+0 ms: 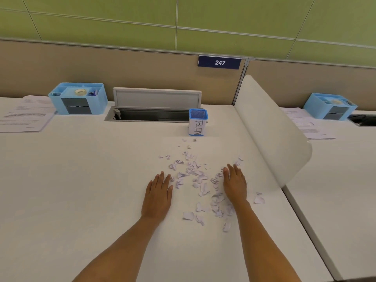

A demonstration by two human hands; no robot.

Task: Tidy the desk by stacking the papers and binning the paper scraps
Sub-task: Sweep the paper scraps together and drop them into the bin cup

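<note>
White desk (81, 180) stretches wide to the left, hemmed on the right by a curved divider (270, 127). Papers (24, 115) lie stacked far left; the bin (197, 122) stands toward the back. Left hand (157, 197) and right hand (235, 184) lie flat, fingers straight and together, flanking the paper scraps (195, 176). Gathering seems in hand; next, sweep inward, catching strays beside the divider.

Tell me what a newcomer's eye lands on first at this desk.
The scatter of torn paper scraps across the middle-right of the white desk stands out, with the left hand flat at its left edge and the right hand flat at its right. Behind them stands a small blue cup labelled BIN, and printed papers lie at the far left beside a blue organiser.
</note>
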